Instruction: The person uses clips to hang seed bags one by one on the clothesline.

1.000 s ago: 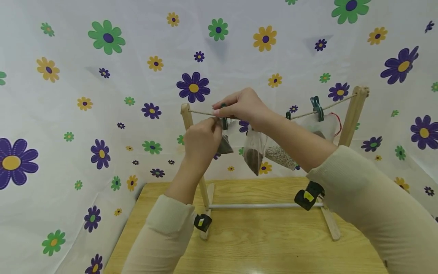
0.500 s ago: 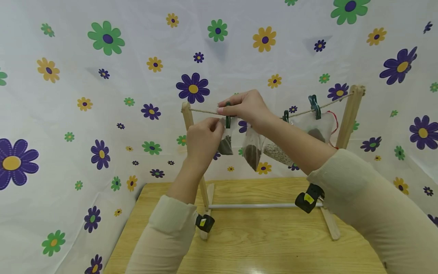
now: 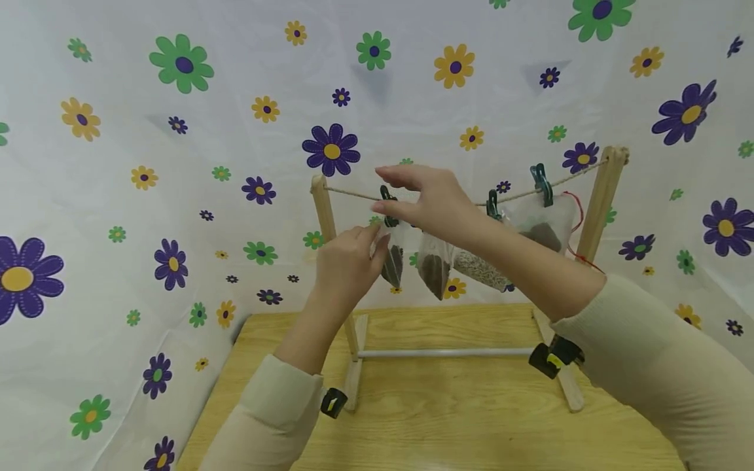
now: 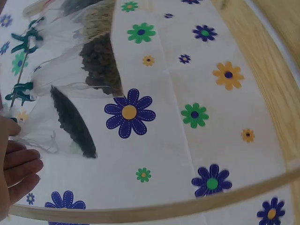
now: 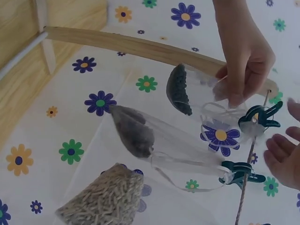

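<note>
A small sheer drawstring bag with dark contents [image 5: 178,89] hangs from the twine [image 3: 350,192] by a dark green spring clip [image 5: 259,116], nearest the left post. My left hand [image 3: 347,261] is at this bag's left side, thumb and forefinger apart, fingertips at the sheer cloth just below the clip. On the far side of the clip my right hand [image 3: 438,199] is raised, thumb and fingers spread, holding nothing. Beside it hangs a second bag with dark brown contents [image 3: 433,275] on its own clip [image 5: 240,173].
Farther right hang a bag of pale pellets [image 3: 480,269] and a bag with a dark lump [image 3: 544,235] and red cord. Wooden posts [image 3: 602,203] carry the twine, joined low by a white bar [image 3: 448,353] above the wooden table [image 3: 448,412]. Flowered cloth [image 3: 235,39] hangs behind.
My right hand's fingers have come off the green clip and spread apart. My left hand has loosened and dropped slightly; the bag beside it now hangs lower and turned.
</note>
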{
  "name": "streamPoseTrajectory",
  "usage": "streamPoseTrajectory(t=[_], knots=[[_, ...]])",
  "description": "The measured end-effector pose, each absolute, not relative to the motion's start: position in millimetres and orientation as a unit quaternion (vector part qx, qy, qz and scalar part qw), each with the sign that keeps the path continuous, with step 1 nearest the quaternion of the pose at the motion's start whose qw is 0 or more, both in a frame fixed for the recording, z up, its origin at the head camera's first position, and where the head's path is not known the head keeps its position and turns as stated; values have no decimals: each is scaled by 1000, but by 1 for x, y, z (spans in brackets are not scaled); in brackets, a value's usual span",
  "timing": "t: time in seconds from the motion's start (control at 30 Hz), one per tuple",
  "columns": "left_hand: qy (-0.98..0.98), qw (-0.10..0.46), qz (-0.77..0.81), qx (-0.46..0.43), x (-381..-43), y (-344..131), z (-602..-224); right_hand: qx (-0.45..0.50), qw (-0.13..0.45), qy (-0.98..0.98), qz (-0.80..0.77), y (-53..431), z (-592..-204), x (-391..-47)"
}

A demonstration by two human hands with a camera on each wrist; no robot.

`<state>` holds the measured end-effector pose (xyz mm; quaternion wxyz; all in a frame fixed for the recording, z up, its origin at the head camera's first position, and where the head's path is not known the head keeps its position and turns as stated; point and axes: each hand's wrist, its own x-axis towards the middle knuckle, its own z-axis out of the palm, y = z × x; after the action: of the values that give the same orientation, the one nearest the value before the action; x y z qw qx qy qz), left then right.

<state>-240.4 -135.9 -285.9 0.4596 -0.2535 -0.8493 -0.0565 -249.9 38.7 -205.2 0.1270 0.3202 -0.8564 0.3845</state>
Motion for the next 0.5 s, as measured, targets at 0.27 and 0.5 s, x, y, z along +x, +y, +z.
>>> streamPoseTrajectory(t=[0.27,0.5], knots=[[-797,509,-4,-326,-224,-140,-295,453,433,-747,224,69,-243,-223],[-795,486,-35,-362,-202,-145,-319,461,479,-722,193,91,-283,-205]])
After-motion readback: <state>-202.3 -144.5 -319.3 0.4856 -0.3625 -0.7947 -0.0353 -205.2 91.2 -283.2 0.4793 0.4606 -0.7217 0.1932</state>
